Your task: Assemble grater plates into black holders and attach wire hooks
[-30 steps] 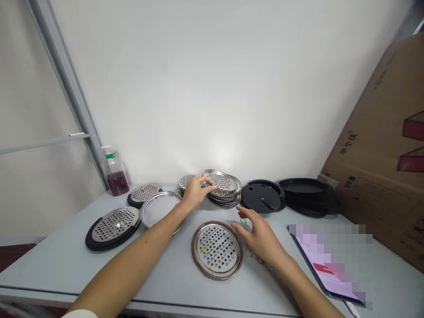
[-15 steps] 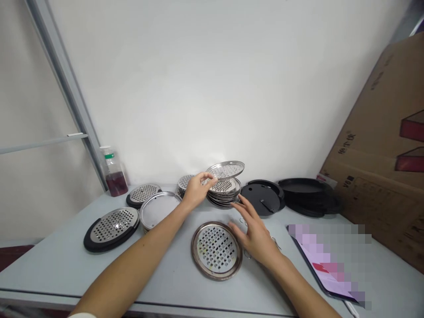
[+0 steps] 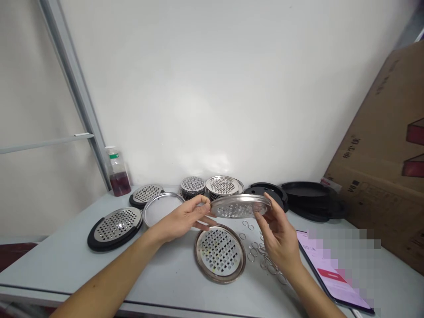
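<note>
A round metal grater disc (image 3: 240, 206) is held up, nearly edge-on, over the table. My right hand (image 3: 280, 234) pinches its right rim between thumb and fingers. At the left rim, my left hand (image 3: 187, 216) has its thumb and index finger closed on the edge, with the other fingers stretched beneath. Below lies another round grater disc (image 3: 220, 251) with a brownish rim and yellow specks, flat on the table. Behind are a stack of grater discs (image 3: 224, 185) and a stack of smaller perforated discs (image 3: 192, 184).
Several thin wire rings (image 3: 255, 254) lie right of centre, beside a phone (image 3: 326, 265). Black round trays (image 3: 306, 190) stand at the back right, near a cardboard box (image 3: 380, 168). At left are black-rimmed graters (image 3: 115, 225), a shiny round lid (image 3: 162, 210) and a bottle (image 3: 119, 176) of red liquid.
The grater disc has come from above the back stack toward me and to the right. My right hand has risen and taken hold of its right rim.
</note>
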A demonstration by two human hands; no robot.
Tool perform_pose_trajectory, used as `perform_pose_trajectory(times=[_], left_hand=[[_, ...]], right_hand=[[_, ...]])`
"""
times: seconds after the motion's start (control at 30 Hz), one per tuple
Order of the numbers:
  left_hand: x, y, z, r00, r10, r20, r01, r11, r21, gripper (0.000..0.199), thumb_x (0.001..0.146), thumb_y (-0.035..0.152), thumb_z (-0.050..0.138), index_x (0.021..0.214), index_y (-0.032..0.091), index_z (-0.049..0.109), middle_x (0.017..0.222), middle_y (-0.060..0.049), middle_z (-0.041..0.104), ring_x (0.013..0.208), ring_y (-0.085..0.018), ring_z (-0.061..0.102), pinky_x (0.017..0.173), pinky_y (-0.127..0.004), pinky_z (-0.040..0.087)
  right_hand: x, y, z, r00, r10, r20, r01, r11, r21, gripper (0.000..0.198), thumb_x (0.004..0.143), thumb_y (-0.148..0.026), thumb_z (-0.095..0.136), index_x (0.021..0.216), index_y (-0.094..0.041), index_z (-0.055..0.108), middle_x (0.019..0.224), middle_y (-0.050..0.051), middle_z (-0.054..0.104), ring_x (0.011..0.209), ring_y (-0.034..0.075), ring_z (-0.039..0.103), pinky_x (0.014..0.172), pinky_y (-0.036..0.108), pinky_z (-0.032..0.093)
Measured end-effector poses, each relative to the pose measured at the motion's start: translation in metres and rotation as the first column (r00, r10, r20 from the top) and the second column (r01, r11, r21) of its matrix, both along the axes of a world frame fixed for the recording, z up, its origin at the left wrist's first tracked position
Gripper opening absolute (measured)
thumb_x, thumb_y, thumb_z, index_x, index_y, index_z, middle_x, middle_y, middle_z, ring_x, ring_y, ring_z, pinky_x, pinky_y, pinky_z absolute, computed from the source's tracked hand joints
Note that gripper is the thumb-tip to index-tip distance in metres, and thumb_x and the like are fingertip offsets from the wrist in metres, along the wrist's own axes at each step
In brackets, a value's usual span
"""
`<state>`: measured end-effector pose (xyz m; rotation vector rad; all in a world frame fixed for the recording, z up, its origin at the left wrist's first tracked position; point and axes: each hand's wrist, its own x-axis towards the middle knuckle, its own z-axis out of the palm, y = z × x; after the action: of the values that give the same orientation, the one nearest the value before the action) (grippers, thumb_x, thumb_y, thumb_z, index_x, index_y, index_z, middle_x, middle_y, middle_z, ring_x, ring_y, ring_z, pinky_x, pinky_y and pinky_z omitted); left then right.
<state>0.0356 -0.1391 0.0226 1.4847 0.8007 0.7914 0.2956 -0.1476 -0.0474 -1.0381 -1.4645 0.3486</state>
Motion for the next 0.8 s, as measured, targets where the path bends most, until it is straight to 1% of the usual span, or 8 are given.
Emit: perform_pose_trajectory(times=[0.13,0.23,0.37,0.43,0.5,0.63,0.73,0.8], left_hand=[[-0.002,0.005,-0.023,0.994,0.052,-0.097,-0.051,0.999,0.011,0.038,0.092,0.058,0.049,0.094,0.021,0.048,0.089,-0.005,0.069,0.078,-0.022,0.074,0.062,-0.028,0.056],[-0.004,0.007,-0.039,0.984,0.078,-0.163,-0.078,0.997,0.006,0.04,0.093,0.059,0.047,0.091,0.019,0.049,0.089,-0.005,0.068,0.066,-0.018,0.073,0.05,-0.023,0.05],[-0.01,0.007,-0.055,0.966,0.16,-0.205,-0.168,0.986,-0.022,0.043,0.09,0.06,0.048,0.085,0.018,0.051,0.083,-0.001,0.065,0.056,-0.014,0.069,0.043,-0.02,0.042],[-0.013,0.005,-0.06,0.953,0.191,-0.233,-0.206,0.978,-0.042,0.045,0.088,0.061,0.047,0.084,0.017,0.052,0.075,0.0,0.064,0.053,-0.013,0.066,0.041,-0.018,0.037],[-0.015,0.003,-0.066,0.941,0.205,-0.268,-0.223,0.974,-0.039,0.047,0.087,0.063,0.045,0.082,0.017,0.054,0.069,0.001,0.063,0.049,-0.011,0.062,0.04,-0.018,0.032],[-0.014,-0.009,-0.074,0.911,0.216,-0.351,-0.233,0.972,-0.007,0.048,0.086,0.064,0.044,0.074,0.018,0.051,0.063,0.001,0.061,0.038,-0.01,0.053,0.037,-0.02,0.028],[-0.013,-0.019,-0.078,0.855,0.263,-0.447,-0.248,0.964,0.095,0.044,0.092,0.057,0.037,0.069,0.02,0.045,0.058,0.003,0.057,0.037,-0.01,0.05,0.041,-0.022,0.032],[-0.012,-0.023,-0.08,0.785,0.306,-0.539,-0.234,0.952,0.2,0.042,0.096,0.05,0.031,0.068,0.022,0.043,0.056,0.003,0.055,0.039,-0.012,0.049,0.044,-0.024,0.034]], right_hand=[[0.006,0.007,-0.005,0.99,0.13,-0.06,-0.138,0.979,-0.152,0.064,0.092,-0.044,0.058,0.148,-0.027,0.033,0.098,0.007,0.068,0.088,0.023,0.066,0.083,0.042,0.056],[0.009,0.01,-0.008,0.978,0.202,-0.061,-0.211,0.933,-0.292,0.065,0.09,-0.047,0.059,0.146,-0.024,0.037,0.089,0.005,0.068,0.071,0.02,0.064,0.069,0.038,0.057],[0.013,0.006,-0.004,0.927,0.375,-0.023,-0.341,0.813,-0.472,0.065,0.086,-0.045,0.064,0.143,-0.021,0.044,0.098,0.007,0.07,0.084,0.023,0.067,0.078,0.04,0.056],[0.015,0.0,-0.002,0.876,0.481,-0.032,-0.425,0.739,-0.522,0.076,0.079,-0.039,0.074,0.145,-0.022,0.042,0.102,0.005,0.069,0.091,0.023,0.066,0.084,0.04,0.054],[0.018,-0.006,-0.003,0.849,0.528,-0.007,-0.445,0.707,-0.549,0.087,0.07,-0.035,0.082,0.146,-0.022,0.041,0.1,0.003,0.068,0.09,0.022,0.065,0.085,0.038,0.053],[0.02,-0.018,-0.012,0.872,0.477,0.11,-0.342,0.754,-0.56,0.088,0.063,-0.038,0.086,0.141,-0.022,0.049,0.091,0.001,0.065,0.084,0.021,0.061,0.078,0.034,0.052],[0.018,-0.024,-0.016,0.862,0.453,0.227,-0.276,0.795,-0.54,0.081,0.063,-0.041,0.086,0.136,-0.025,0.055,0.088,0.0,0.065,0.081,0.02,0.059,0.075,0.032,0.05],[0.016,-0.025,-0.016,0.841,0.447,0.305,-0.247,0.819,-0.518,0.08,0.063,-0.043,0.086,0.135,-0.027,0.056,0.088,0.0,0.065,0.08,0.02,0.059,0.074,0.032,0.049]])
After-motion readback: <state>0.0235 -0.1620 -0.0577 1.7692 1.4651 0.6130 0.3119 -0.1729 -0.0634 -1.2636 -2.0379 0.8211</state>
